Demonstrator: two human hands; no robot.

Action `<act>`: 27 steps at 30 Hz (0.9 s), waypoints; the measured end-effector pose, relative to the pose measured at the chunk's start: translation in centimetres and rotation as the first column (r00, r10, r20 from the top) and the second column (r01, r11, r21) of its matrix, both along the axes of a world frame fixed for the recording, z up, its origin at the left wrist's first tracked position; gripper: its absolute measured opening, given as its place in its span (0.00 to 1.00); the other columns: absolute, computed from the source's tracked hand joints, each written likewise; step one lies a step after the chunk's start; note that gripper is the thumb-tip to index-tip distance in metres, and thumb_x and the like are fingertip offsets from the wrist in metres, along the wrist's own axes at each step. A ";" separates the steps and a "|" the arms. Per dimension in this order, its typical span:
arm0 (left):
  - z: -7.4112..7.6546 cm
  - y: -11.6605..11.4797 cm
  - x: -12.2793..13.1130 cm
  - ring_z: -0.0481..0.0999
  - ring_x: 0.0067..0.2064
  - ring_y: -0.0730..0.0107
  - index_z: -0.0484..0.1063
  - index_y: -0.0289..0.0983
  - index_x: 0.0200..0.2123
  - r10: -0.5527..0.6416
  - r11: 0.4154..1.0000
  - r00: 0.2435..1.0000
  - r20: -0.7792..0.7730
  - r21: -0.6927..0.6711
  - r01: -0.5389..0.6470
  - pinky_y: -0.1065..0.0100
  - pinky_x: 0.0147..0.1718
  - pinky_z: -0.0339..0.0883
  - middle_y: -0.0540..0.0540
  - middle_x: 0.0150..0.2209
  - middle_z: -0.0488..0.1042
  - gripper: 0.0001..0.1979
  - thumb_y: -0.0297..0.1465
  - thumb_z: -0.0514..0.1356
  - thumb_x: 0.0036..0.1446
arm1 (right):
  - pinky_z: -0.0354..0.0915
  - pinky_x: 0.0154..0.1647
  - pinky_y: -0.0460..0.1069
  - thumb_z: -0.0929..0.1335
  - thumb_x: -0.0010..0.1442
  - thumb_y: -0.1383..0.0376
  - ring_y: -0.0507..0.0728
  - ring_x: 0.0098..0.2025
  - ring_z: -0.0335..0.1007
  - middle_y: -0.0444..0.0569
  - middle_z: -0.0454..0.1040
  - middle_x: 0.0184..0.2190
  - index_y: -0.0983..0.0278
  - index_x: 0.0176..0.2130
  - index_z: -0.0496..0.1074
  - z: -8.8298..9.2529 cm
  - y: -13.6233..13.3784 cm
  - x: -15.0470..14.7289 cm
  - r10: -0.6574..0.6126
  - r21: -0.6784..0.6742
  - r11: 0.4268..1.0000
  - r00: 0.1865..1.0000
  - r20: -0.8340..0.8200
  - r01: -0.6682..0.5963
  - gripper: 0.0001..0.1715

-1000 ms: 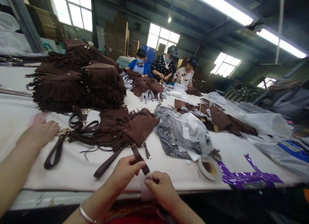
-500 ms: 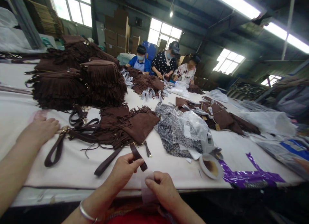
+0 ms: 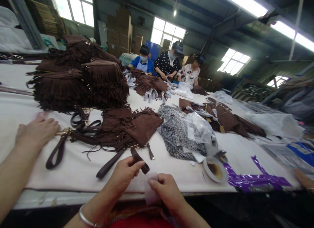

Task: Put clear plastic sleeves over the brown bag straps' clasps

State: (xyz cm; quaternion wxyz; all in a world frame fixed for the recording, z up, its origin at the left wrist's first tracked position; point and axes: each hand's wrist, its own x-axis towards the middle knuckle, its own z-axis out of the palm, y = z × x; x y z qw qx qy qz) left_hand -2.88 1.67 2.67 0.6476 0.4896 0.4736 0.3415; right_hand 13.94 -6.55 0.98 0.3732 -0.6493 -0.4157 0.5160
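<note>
My left hand (image 3: 122, 175), with a silver bangle at its wrist, pinches a dark brown leather wrist strap (image 3: 135, 154) bent into a loop. Beside it, close to the table's front edge, my right hand (image 3: 168, 188) grips a thin, whitish, translucent sheet (image 3: 150, 190) between thumb and fingers. The sheet hangs just right of the strap; whether they touch, I cannot tell. Just beyond my hands lies a brown fringed bag (image 3: 146, 128). Another strap (image 3: 110, 164) lies to the left, and a small zip pull (image 3: 150, 152) is at the bag's near edge.
Fringed bags (image 3: 105, 84) are piled at the left, behind loose straps with metal clips (image 3: 56, 152). Another person's hand (image 3: 36, 131) rests at far left, another (image 3: 303, 179) at far right. Patterned cloth (image 3: 171, 133), a bowl of brown liquid (image 3: 214, 169) and purple plastic (image 3: 255, 177) lie rightward.
The strap and sheet have shifted only slightly in my hands. At the right edge, another person's hand has moved lower, toward the table's front.
</note>
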 end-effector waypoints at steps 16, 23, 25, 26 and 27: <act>-0.5 0.1 0.3 0.57 0.22 0.76 0.75 0.34 0.31 -0.016 1.000 0.999 0.046 -0.023 0.017 0.73 0.20 0.48 0.54 0.18 0.63 0.15 0.41 0.66 0.47 | 0.45 0.22 0.45 0.69 0.50 0.59 0.48 0.22 0.48 0.40 0.56 0.16 0.67 0.20 0.67 0.8 0.1 -0.4 0.019 0.010 1.000 1.000 0.013 -0.019 0.16; -0.1 -0.4 0.1 0.57 0.22 0.75 0.76 0.35 0.29 0.000 1.000 1.000 -0.012 -0.009 0.000 0.72 0.21 0.50 0.55 0.18 0.63 0.16 0.42 0.66 0.45 | 0.47 0.23 0.45 0.69 0.51 0.59 0.49 0.22 0.51 0.41 0.61 0.17 0.69 0.23 0.73 0.4 0.1 -0.6 0.013 0.006 1.000 1.000 -0.002 -0.013 0.14; 0.1 -0.5 0.1 0.57 0.21 0.75 0.76 0.35 0.30 -0.005 1.000 1.000 -0.030 -0.003 0.004 0.72 0.22 0.51 0.55 0.17 0.63 0.16 0.42 0.66 0.45 | 0.48 0.23 0.45 0.69 0.51 0.60 0.49 0.22 0.51 0.41 0.62 0.17 0.69 0.24 0.73 0.5 0.2 -0.7 0.007 0.010 1.000 1.000 -0.024 -0.007 0.14; 0.2 -0.6 0.1 0.58 0.22 0.75 0.77 0.34 0.30 -0.008 1.000 0.999 -0.035 -0.003 0.008 0.72 0.22 0.52 0.55 0.18 0.64 0.16 0.42 0.66 0.45 | 0.48 0.23 0.45 0.69 0.51 0.60 0.49 0.22 0.52 0.41 0.62 0.17 0.69 0.24 0.73 0.6 0.3 -0.8 0.000 0.012 1.000 0.999 -0.032 0.000 0.14; 0.2 -0.6 0.1 0.59 0.22 0.74 0.77 0.34 0.30 -0.012 1.000 0.999 -0.039 -0.002 0.012 0.72 0.23 0.53 0.54 0.18 0.66 0.16 0.42 0.66 0.44 | 0.48 0.23 0.45 0.69 0.50 0.60 0.49 0.22 0.52 0.41 0.62 0.17 0.69 0.24 0.73 0.7 0.4 -0.9 -0.010 0.014 1.000 0.999 -0.037 0.010 0.13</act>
